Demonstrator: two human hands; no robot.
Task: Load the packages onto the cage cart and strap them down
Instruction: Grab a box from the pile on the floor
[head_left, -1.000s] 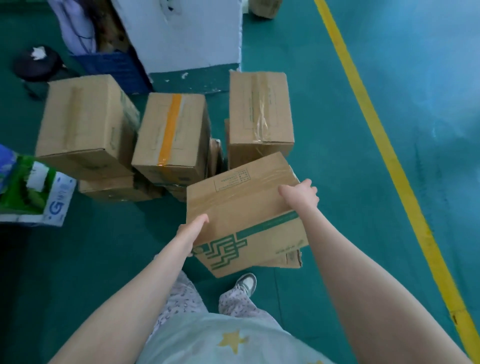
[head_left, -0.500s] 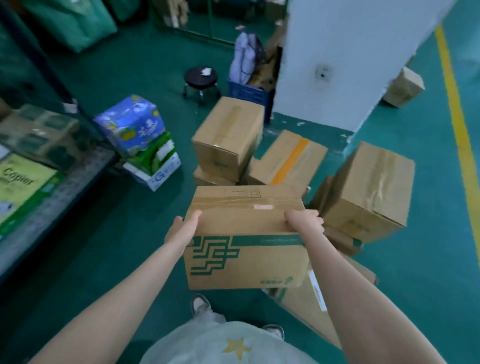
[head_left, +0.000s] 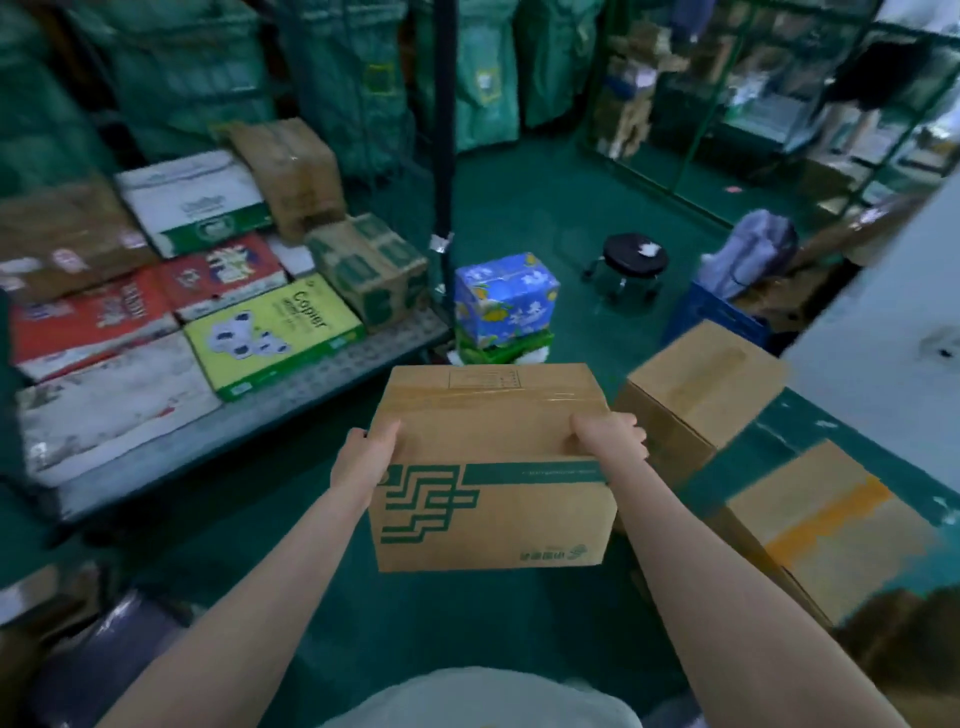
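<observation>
I carry a brown cardboard box with a green logo (head_left: 493, 467) in front of me, off the floor. My left hand (head_left: 363, 457) grips its left edge and my right hand (head_left: 608, 436) grips its right edge, fingers curled over the top. The cage cart (head_left: 322, 384) stands to the left with a grey mesh deck. On it lie several packages, among them a yellow copier-paper box (head_left: 270, 332), red boxes (head_left: 93, 317) and a green-printed carton (head_left: 369, 265). Plain brown boxes (head_left: 701, 384) and one with orange tape (head_left: 826, 519) sit on the floor to my right.
A blue printed box on a green one (head_left: 504, 301) stands on the green floor by the cart's dark corner post (head_left: 444, 156). A black stool (head_left: 631, 260), a blue crate (head_left: 706, 317) and a white pillar (head_left: 893, 332) lie to the right. Green mail sacks hang behind.
I have lifted the green-logo box from the floor pile and turned left with it, so the cage cart and its packages now fill the left of the view.
</observation>
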